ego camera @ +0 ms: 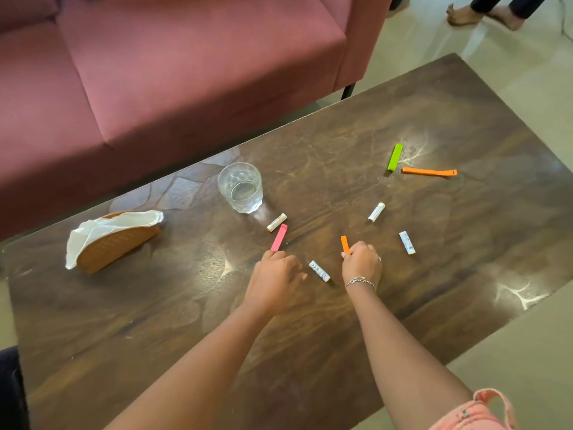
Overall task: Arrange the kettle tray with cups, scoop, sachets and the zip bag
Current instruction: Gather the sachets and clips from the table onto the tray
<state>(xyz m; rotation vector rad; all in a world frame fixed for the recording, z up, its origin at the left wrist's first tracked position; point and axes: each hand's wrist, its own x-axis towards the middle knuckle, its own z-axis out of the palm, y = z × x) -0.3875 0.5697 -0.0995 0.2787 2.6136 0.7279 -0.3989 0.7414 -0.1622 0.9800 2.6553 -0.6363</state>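
On the dark wooden table (pixel 155 321), my left hand (pixel 274 274) pinches the near end of a pink stick sachet (pixel 279 237). My right hand (pixel 361 262) grips the near end of a short orange stick sachet (pixel 344 243). A white sachet (pixel 320 271) lies between my two hands. Three more white sachets lie around: one beside the glass (pixel 277 222), one further back (pixel 376 211), one to the right (pixel 407 242). A clear glass cup (pixel 240 187) stands upright behind the pink stick. A green stick (pixel 395 157) and a long orange stick (pixel 429 172) lie at the far right.
A wicker holder with white napkins (pixel 113 240) stands at the table's left. A pink sofa (pixel 170 72) runs along the far edge. A person's feet (pixel 483 15) show on the floor at top right. No kettle tray is in view.
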